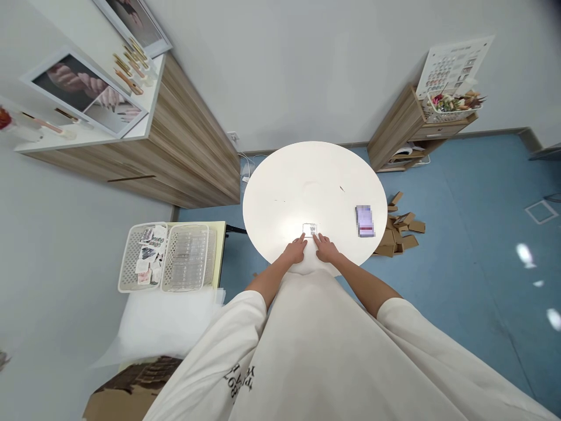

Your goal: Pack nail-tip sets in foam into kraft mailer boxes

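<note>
A small flat clear case (310, 228) with a grey pattern in it lies near the front edge of the round white table (298, 175). At its near left corner, my left hand (295, 250) has its fingertips on the edge. My right hand (326, 249) touches the near right corner, fingers bent and one fingertip reaching onto the case. Between them the two hands hold the case against the tabletop. The pattern is too small to make out.
A phone (365, 221) lies at the table's right. On the left, one white basket (124, 266) contains printed cards, another (186, 227) stacked clear boxes. Beside them is translucent wrapping (166, 321). Cardboard pieces (397, 234) lie on the floor; cabinets (193, 128) (397, 126) flank the table.
</note>
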### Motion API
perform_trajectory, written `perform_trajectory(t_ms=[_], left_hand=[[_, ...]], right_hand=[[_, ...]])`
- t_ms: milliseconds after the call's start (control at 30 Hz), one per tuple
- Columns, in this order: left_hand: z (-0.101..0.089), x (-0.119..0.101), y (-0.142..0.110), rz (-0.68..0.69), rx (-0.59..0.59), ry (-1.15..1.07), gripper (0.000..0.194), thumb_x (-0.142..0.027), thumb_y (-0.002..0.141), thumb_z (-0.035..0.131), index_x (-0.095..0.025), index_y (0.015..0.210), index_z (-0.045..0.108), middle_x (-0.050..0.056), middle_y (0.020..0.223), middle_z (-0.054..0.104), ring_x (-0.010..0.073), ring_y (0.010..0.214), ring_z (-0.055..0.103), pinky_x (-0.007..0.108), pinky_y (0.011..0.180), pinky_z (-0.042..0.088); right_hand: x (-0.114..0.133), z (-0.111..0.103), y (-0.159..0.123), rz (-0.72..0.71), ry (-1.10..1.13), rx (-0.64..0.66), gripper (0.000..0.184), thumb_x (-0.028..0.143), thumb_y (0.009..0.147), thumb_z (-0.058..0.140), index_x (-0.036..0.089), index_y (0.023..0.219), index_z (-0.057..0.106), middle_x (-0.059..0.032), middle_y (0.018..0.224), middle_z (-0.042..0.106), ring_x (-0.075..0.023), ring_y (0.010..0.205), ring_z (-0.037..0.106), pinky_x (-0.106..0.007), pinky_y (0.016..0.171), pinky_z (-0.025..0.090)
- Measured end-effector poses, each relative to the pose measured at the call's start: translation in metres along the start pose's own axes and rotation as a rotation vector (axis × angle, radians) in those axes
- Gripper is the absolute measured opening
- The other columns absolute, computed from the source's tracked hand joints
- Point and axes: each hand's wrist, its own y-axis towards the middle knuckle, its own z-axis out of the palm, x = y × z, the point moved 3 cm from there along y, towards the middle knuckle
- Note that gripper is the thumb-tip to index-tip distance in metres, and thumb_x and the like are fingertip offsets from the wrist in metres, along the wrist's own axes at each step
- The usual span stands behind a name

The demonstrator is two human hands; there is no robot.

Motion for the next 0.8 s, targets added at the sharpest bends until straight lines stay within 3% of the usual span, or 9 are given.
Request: perform_trajectory(t_ms=[233, 400, 533, 800], left_hand=[[0.002, 0.000, 0.000, 0.047, -0.040, 0.008, 0.054, -0.016, 0.081, 0.059, -0.026, 0.134, 0.053, 0.006, 0.170, 0.015, 0.0361, 0.151, 0.025, 0.056, 0.120, 0.023], [-0.005, 0.013, -0.008, 0.019, -0.013, 0.360, 0.061, -0.014, 0.086, 0.051, -0.024, 0.145, 0.042, 0.006, 0.171, 0.011, 0.0326, 0.150, 0.027, 0.054, 0.119, 0.023], [-0.021, 0.039, -0.023, -0.034, -0.031, 0.497, 0.061, -0.015, 0.089, 0.047, -0.024, 0.148, 0.037, 0.007, 0.171, 0.011, 0.0331, 0.149, 0.027, 0.054, 0.118, 0.025], [-0.069, 0.097, -0.053, -0.095, -0.079, 0.464, 0.057, -0.014, 0.090, 0.045, -0.023, 0.146, 0.041, 0.007, 0.171, 0.011, 0.0346, 0.143, 0.037, 0.053, 0.112, 0.033]], right_hand=[[0.002, 0.001, 0.001, 0.006, -0.068, -0.002, 0.084, 0.019, 0.091, 0.049, 0.021, 0.165, 0.010, -0.0140, 0.170, 0.011, -0.0348, 0.151, 0.019, -0.050, 0.114, 0.031], [0.018, -0.001, 0.010, -0.012, -0.195, 0.040, 0.080, 0.021, 0.094, 0.046, 0.023, 0.165, 0.010, -0.0149, 0.169, 0.014, -0.0344, 0.150, 0.024, -0.047, 0.115, 0.029], [0.049, 0.000, 0.024, -0.022, -0.247, 0.059, 0.080, 0.021, 0.095, 0.047, 0.028, 0.165, 0.009, -0.0137, 0.170, 0.007, -0.0340, 0.154, 0.015, -0.048, 0.119, 0.021], [0.128, 0.005, 0.059, -0.008, -0.200, 0.084, 0.081, 0.024, 0.095, 0.051, 0.032, 0.164, 0.010, -0.0117, 0.171, 0.000, -0.0361, 0.156, 0.006, -0.052, 0.120, 0.014]])
